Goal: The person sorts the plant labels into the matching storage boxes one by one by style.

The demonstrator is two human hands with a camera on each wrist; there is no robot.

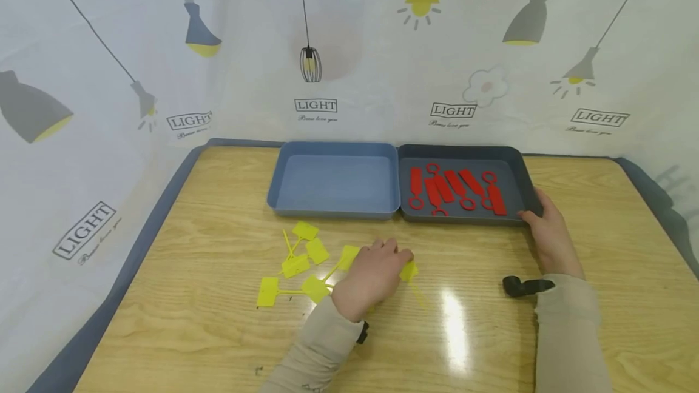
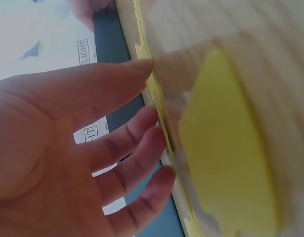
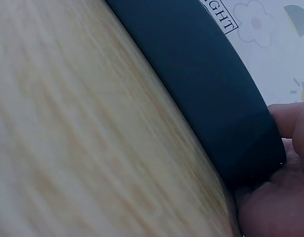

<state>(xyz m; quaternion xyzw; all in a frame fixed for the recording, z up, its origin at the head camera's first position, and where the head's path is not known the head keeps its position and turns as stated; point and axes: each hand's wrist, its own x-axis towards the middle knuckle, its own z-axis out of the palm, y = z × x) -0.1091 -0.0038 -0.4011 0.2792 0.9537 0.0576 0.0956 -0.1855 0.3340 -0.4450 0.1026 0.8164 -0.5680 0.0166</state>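
Note:
My left hand (image 1: 374, 275) reaches down among yellow cable-tie tags, flat plates with thin tails. In the left wrist view its fingers are spread and slightly bent, with thumb tip and fingertips right at a yellow tag (image 2: 155, 89) on the table. Another yellow tag (image 2: 226, 143) shows large near the camera. At the dark grey tray (image 1: 464, 218), my right hand (image 1: 554, 238) grips the front right corner, thumb at the front rim and the other fingers along the side. Several red tags with ring ends (image 1: 455, 184) lie inside that tray.
A blue tray (image 1: 338, 181) with nothing in it stands directly left of the dark one. Several yellow tags (image 1: 295, 265) lie scattered on the wooden table (image 1: 207, 320) left of my left hand. A lamp-printed white curtain (image 1: 371, 77) hangs behind the trays.

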